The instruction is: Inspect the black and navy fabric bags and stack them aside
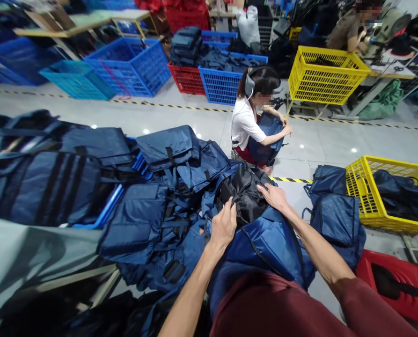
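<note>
A blue backpack (261,241) lies against my lap, its mouth facing up and its black lining (245,196) bunched outward. My left hand (223,224) is closed in a pinch at the left edge of the lining. At the right edge, my right hand (274,196) is closed with its fingertips on the black cloth, the thumb side partly hidden. A dark zipper line (254,245) runs down the blue front panel. To the left, more blue backpacks (135,220) lie heaped close to the one I hold.
In front of me a co-worker (249,117) crouches with another blue bag. Blue bags (337,215) lean by a yellow crate (387,213) on the right, above a red stool-like object (394,285). Blue crates (131,65) line the aisle. A second person (345,30) sits at a sewing machine.
</note>
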Available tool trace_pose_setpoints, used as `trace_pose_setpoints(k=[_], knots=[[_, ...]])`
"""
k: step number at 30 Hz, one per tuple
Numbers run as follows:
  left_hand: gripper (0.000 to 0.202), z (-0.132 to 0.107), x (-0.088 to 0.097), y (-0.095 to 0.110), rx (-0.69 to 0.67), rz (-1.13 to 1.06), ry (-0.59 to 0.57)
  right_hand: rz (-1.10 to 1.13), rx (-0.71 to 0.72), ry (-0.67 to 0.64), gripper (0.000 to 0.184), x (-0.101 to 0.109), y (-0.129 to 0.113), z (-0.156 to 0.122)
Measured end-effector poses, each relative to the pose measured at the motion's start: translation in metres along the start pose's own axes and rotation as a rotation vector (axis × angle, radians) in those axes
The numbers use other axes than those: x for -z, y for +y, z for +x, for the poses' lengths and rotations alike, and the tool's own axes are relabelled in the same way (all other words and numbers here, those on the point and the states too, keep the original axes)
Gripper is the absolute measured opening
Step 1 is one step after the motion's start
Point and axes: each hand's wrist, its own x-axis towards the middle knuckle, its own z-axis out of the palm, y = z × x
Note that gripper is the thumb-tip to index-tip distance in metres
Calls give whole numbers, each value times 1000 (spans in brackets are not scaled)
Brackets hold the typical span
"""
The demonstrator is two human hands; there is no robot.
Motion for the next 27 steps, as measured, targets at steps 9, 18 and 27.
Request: trace_pose_setpoints(k=[9,18,27], knots=[[41,-36,23,-3,-304,108,208,7,192,431,60,37,19,-5],[43,-26,-31,-23,-314,75,120,26,54,265,51,-11,24,8],[42,-38,53,-1,92,-174,140,173,333,560,67,102,-22,-29]])
